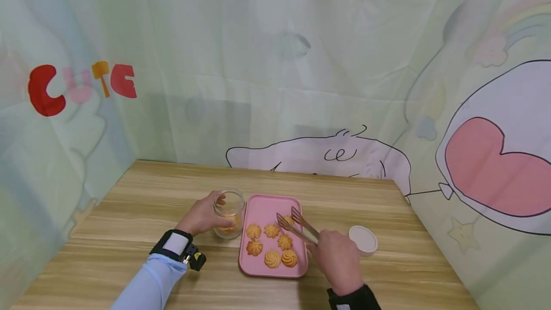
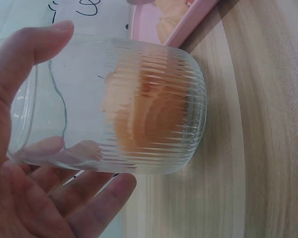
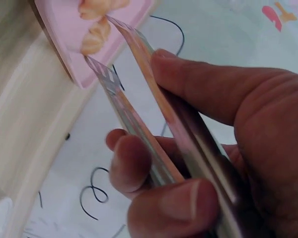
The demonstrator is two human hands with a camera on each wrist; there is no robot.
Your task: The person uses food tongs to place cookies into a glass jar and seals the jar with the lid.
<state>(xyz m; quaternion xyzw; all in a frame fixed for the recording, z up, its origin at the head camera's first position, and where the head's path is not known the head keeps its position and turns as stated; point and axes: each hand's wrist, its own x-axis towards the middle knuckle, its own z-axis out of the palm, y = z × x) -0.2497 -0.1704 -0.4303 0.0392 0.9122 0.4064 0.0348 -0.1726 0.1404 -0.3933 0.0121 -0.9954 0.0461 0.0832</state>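
My left hand [image 1: 202,215] grips a clear ribbed glass jar [image 2: 154,106] around its side, thumb on one side and fingers on the other. Piped cookies [image 2: 146,111] lie in the bottom of the jar, which stands upright and open left of a pink tray [image 1: 269,204]. Metal tongs with forked tips [image 1: 303,229] are held in my right hand [image 1: 337,257], between thumb and fingers. Their tips are apart, over the tray's right side, near a cookie [image 1: 288,220] partly hidden behind them. Several more swirled cookies [image 1: 272,259] lie on the tray.
A round white lid [image 1: 363,238] lies on the wooden table [image 1: 185,176], right of the tray and just beyond my right hand. Printed cloth [image 1: 206,109] hangs at the back and both sides, along the table's edges.
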